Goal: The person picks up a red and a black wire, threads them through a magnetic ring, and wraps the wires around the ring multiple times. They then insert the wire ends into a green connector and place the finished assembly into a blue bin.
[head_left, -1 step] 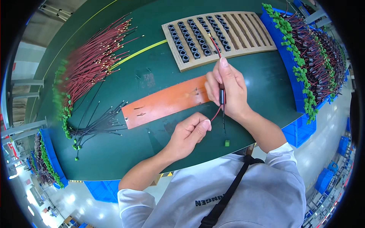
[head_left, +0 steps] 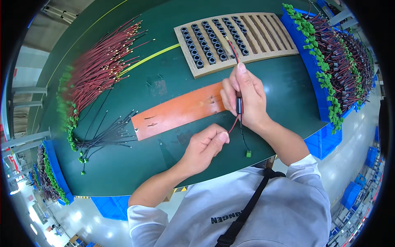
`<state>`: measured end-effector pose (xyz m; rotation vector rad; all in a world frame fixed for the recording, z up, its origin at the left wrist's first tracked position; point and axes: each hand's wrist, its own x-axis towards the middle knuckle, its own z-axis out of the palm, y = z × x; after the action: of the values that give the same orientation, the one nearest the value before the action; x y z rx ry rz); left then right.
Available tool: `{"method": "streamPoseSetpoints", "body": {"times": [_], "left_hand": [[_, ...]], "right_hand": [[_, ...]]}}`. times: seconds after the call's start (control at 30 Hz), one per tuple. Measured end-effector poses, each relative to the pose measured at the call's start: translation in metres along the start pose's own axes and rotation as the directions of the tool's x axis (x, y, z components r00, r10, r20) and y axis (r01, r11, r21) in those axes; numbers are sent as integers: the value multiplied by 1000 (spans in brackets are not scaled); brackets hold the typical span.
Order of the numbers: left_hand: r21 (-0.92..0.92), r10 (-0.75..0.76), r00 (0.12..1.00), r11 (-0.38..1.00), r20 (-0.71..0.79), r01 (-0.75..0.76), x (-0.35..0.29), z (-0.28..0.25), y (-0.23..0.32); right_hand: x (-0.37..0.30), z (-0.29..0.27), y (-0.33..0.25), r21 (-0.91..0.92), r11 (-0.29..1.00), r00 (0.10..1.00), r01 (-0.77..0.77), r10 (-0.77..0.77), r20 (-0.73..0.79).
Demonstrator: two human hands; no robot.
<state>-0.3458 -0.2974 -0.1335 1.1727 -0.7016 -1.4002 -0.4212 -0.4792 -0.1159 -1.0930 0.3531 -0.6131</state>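
Note:
My right hand point(head_left: 250, 96) is closed around a pair of red and black wires, above the right end of an orange strip point(head_left: 173, 114). The wires' far ends point(head_left: 231, 47) stick out past the thumb toward a wooden rack. Below the fingers, a black ring core point(head_left: 239, 106) sits around the wires. My left hand point(head_left: 205, 147) pinches the red wire point(head_left: 233, 124) between thumb and forefinger, left of the core. From the core the black wire point(head_left: 243, 136) hangs down to a green terminal block point(head_left: 248, 154) near the table's front edge.
The wooden rack point(head_left: 199, 74) at the back holds rows of black ring cores point(head_left: 208, 54); its right slots hold none. Red wires point(head_left: 103, 57) and black wires point(head_left: 111, 131) with green blocks lie at the left. Blue bins of wired parts stand right point(head_left: 306, 61) and left point(head_left: 57, 171).
The green terminal block has swung slightly to the right on its black wire. My left hand has shifted a little to the right; my right hand stays nearly in place.

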Motion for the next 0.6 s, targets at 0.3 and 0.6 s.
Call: {"method": "streamPoseSetpoints", "body": {"times": [0.3,0.6], "left_hand": [[220,146,986,967,-77,-126,0,12,-4],[-59,154,977,987,150,-147,1,-3,-12]], "right_hand": [[3,8,2,226,974,994,16,10,-111],[-6,13,2,103,979,982,178,-171,-78]]}}
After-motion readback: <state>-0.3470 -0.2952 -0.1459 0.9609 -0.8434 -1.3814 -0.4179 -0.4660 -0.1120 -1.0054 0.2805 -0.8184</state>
